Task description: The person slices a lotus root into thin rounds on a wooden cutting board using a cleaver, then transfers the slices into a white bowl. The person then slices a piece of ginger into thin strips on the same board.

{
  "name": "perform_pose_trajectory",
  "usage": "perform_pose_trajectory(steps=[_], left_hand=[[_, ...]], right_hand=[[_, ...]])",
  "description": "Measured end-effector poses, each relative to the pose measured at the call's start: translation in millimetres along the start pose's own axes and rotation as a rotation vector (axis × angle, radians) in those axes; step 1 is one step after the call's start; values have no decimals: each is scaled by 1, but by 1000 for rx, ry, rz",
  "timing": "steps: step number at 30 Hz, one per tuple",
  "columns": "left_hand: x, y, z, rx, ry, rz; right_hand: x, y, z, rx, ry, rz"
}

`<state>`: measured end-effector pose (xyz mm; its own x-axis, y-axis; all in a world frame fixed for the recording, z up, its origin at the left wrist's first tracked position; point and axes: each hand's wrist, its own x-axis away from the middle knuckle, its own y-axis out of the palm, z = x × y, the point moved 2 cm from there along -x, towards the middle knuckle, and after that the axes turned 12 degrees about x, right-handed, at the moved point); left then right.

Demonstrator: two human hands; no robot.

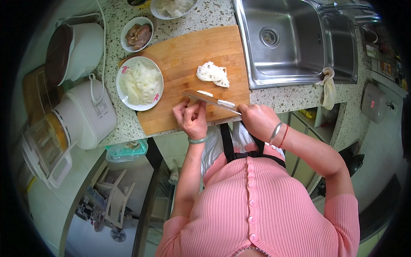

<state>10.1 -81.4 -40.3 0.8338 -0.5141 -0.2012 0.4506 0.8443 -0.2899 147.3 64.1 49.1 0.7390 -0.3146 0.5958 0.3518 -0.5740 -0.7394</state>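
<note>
Both hands meet at the board's near edge: right hand [257, 120] grips the cleaver [207, 98], blade pointing left over the curled left hand [191, 116], which pins a pale piece.

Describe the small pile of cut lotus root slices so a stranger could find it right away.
Start at the wooden cutting board on the speckled counter, left of the steel sink. The pile of lotus root slices lies straight on the board near its right edge, just beyond the knife. Unlike the sliced root heaped on the white plate at the board's left, these pale, holed rounds sit on bare wood.
</note>
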Motion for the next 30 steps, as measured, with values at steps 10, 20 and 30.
perform_pose_trajectory(steps=[10,20,30], left_hand=[[-2,-1,-5,16,-9,-28],[4,-2,-8,24,-74,-7],[1,-2,-8,14,-37,-26]], right_hand=[[-46,33,-2,0,-5,85],[8,3,-1,-28,29,-17],[-37,34,-11,-13,30,64]])
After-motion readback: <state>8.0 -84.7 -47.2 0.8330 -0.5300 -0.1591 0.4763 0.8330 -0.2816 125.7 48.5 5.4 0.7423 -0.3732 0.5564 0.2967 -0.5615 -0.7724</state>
